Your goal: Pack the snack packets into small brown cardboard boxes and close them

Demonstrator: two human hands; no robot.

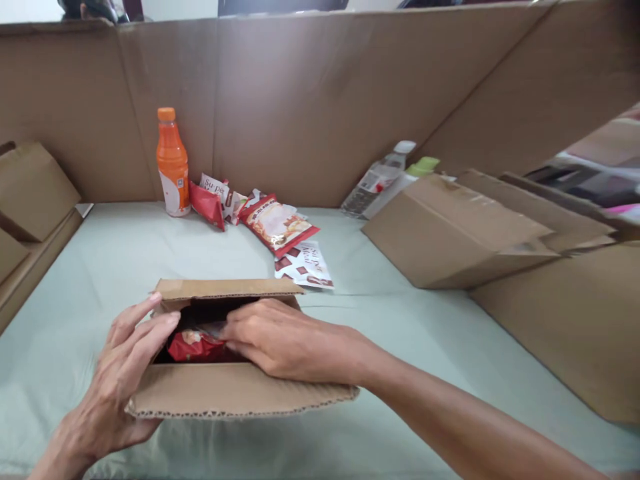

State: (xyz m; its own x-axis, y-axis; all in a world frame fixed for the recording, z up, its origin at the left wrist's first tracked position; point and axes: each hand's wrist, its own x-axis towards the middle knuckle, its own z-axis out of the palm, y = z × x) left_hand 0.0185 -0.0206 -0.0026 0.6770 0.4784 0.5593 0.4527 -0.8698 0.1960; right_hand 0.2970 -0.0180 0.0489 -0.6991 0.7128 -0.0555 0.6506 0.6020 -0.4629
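A small cardboard box stands in front of me with its top flaps folded outward. My left hand grips its left side, fingers over the edge and the thumb low behind the front flap. Inside lies a shiny red packet with a greyish upper edge. My right hand reaches into the opening from the right. Its fingers are curled together at the packet's right end; the fingertips are partly hidden. The right side of the box interior is covered by that hand.
Behind the box lie a red food packet, a white "Super Meal" sachet and a smaller red packet. An orange drink bottle stands by the cardboard wall. A clear bottle leans beside open cartons at right.
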